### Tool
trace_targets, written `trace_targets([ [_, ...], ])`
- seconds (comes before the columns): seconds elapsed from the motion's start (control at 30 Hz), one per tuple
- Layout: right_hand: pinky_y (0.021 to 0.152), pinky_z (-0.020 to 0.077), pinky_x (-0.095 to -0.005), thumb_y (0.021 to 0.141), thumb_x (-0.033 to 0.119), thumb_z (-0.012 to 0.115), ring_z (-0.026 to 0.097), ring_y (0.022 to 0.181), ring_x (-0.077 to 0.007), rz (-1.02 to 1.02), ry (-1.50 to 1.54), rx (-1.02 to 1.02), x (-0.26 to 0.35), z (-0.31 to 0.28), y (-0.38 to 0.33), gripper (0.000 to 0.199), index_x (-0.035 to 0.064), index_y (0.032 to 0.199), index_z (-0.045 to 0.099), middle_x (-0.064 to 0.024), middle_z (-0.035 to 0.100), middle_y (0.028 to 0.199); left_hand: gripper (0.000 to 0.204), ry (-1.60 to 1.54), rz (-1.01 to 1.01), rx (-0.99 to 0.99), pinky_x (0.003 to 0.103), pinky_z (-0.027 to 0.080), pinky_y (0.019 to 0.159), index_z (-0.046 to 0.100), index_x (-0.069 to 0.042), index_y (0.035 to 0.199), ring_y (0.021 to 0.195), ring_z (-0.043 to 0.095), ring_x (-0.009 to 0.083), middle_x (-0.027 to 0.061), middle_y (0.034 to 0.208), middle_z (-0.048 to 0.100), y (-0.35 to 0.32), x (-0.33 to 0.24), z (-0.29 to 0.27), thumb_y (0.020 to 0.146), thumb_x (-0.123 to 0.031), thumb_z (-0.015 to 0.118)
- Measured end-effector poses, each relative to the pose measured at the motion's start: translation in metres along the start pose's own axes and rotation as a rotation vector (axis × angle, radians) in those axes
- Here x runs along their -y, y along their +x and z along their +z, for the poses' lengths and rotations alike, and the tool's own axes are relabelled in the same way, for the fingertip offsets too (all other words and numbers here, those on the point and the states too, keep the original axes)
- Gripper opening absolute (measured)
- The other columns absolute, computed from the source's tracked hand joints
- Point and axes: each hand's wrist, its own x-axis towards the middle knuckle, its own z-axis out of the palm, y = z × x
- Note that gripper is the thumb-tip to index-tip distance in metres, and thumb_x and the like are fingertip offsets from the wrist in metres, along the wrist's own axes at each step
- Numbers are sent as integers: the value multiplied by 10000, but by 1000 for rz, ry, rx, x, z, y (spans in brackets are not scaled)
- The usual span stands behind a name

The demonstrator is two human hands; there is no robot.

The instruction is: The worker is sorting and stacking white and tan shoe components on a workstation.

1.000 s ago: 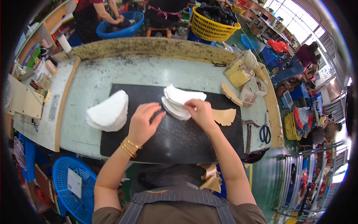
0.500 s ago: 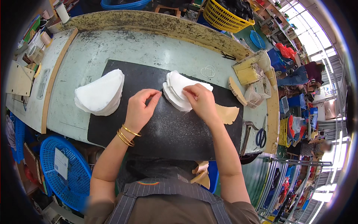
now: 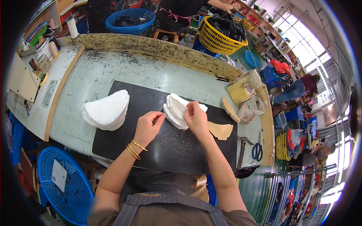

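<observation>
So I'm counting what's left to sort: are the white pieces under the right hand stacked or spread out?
Stacked. The white pieces lie overlapped in one fanned pile on the black mat, with the right hand on them.

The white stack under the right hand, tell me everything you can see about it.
The small white stack is a pile of thin, curved, half-moon pieces, looking like fabric or foam, fanned so their edges show in steps. It lies flat on the black mat, near its upper edge. The right hand rests on its right side, fingers pinching at the top piece; the left hand is just left of it, whether touching is unclear. A tan scalloped piece lies apart to its right.
</observation>
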Motion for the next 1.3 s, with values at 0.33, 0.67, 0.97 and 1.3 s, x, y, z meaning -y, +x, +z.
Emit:
trace_targets([
  [0.33,654,500,-275,793,46,653,649,710,-159,141,328,30,-8,-8,5,232,35,999,548,-104,675,803,165,-148,-109,41,271,496,635,659,24,935,689,650,166,127,815,683,15,-5,23,857,-117,623],
  [0.67,664,483,-216,772,66,720,608,721,-82,220,596,59,-19,-6,8,253,9,955,555,-58,661,788,232,-383,-520,105,202,439,573,663,-11,954,691,612,69,47,840,694,38,-1,45,888,-231,624],
  [0.97,639,449,-211,816,63,666,576,704,-68,246,587,63,-16,-5,6,150,12,938,597,-24,637,770,306,-429,-628,183,191,357,507,660,-16,973,654,631,80,45,838,701,47,-1,38,857,-300,661],
  [1.3,653,438,-211,833,42,577,562,722,-67,220,644,219,-21,-17,9,201,-11,1026,590,-22,627,794,283,-363,-749,268,197,322,498,639,-8,979,690,672,108,53,865,683,58,-13,35,813,-225,716],
])
